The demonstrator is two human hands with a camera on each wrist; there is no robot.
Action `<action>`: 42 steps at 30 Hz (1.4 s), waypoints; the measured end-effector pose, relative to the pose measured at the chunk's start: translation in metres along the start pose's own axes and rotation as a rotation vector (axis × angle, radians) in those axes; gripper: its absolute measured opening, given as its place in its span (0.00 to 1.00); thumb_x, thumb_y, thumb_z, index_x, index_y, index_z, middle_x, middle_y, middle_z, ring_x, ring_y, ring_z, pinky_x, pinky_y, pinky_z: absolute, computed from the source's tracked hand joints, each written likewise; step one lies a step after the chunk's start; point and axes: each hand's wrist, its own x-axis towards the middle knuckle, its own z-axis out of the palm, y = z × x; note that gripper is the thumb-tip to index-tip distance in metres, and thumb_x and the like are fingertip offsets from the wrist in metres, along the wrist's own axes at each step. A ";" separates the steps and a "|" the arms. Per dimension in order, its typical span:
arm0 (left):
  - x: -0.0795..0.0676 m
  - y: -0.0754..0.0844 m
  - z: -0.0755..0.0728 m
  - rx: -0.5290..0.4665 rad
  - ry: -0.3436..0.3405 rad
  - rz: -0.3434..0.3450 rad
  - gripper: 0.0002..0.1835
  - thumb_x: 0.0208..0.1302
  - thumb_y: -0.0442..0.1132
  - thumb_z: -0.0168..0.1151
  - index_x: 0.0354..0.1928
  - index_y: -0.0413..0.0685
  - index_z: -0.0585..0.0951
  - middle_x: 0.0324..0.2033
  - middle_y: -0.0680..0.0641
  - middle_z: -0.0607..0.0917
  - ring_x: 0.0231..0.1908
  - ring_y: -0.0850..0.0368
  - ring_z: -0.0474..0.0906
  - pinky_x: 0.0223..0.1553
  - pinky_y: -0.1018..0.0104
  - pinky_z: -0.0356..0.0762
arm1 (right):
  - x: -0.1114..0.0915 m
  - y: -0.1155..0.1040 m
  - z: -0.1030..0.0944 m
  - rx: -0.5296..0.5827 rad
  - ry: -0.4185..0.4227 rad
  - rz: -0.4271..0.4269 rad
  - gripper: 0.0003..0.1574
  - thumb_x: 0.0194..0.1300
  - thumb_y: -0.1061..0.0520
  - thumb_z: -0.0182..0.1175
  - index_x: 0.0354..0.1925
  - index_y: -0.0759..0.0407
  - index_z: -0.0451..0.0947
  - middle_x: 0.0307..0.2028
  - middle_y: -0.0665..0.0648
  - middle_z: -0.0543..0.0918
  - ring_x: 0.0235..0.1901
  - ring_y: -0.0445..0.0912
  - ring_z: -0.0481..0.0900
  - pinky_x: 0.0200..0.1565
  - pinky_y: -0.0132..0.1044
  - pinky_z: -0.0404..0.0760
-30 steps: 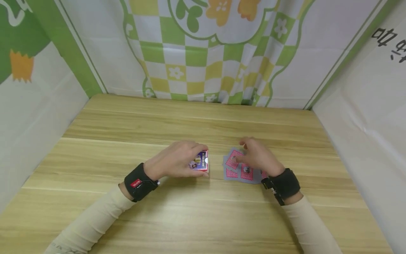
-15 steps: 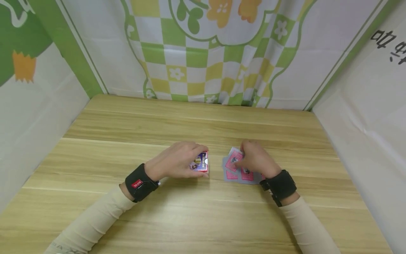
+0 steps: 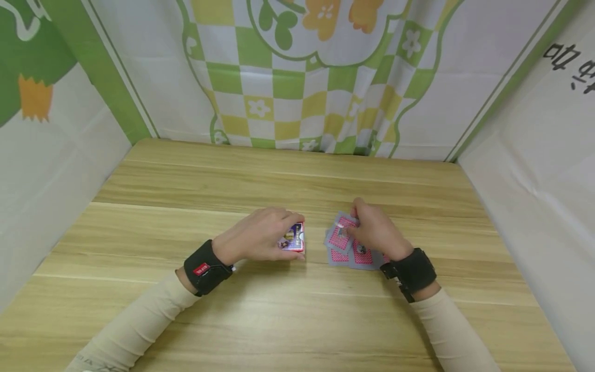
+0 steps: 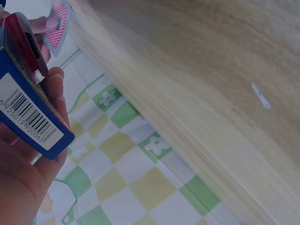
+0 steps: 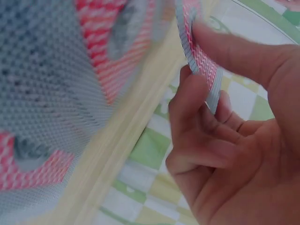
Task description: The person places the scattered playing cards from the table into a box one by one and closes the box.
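I have the left hand (image 3: pixel 260 235) gripping a card box (image 3: pixel 293 237) and the right hand (image 3: pixel 381 230) pinching a red-backed card (image 3: pixel 340 241), all above the wood-grain counter (image 3: pixel 297 320). Face-down cards (image 3: pixel 362 256) spread beneath my right hand, which hides some. The box's notched end points right toward them; its long axis seems to run sideways. The pinched card slants, far end rightward. My right wrist view shows it bowed; only my left wrist view shows the box's barcode (image 4: pixel 28 110).
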 end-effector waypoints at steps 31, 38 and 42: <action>0.000 -0.001 0.000 0.018 0.056 -0.020 0.40 0.53 0.70 0.57 0.52 0.41 0.74 0.32 0.54 0.78 0.26 0.66 0.70 0.23 0.70 0.73 | -0.010 -0.051 0.015 0.730 -0.090 0.105 0.15 0.66 0.57 0.58 0.47 0.61 0.67 0.21 0.67 0.83 0.22 0.63 0.79 0.22 0.49 0.79; 0.000 -0.003 0.000 0.024 0.072 0.009 0.40 0.52 0.69 0.58 0.52 0.40 0.74 0.34 0.51 0.81 0.27 0.64 0.71 0.24 0.67 0.75 | -0.011 -0.063 0.027 0.729 -0.261 0.059 0.20 0.70 0.47 0.53 0.50 0.60 0.68 0.29 0.63 0.84 0.30 0.60 0.80 0.26 0.41 0.72; 0.001 -0.003 0.000 0.026 0.076 0.005 0.40 0.52 0.70 0.58 0.51 0.41 0.74 0.32 0.53 0.79 0.25 0.64 0.70 0.22 0.68 0.73 | -0.013 -0.060 0.019 0.703 -0.197 0.078 0.18 0.70 0.49 0.54 0.50 0.59 0.70 0.31 0.67 0.81 0.33 0.62 0.79 0.29 0.45 0.72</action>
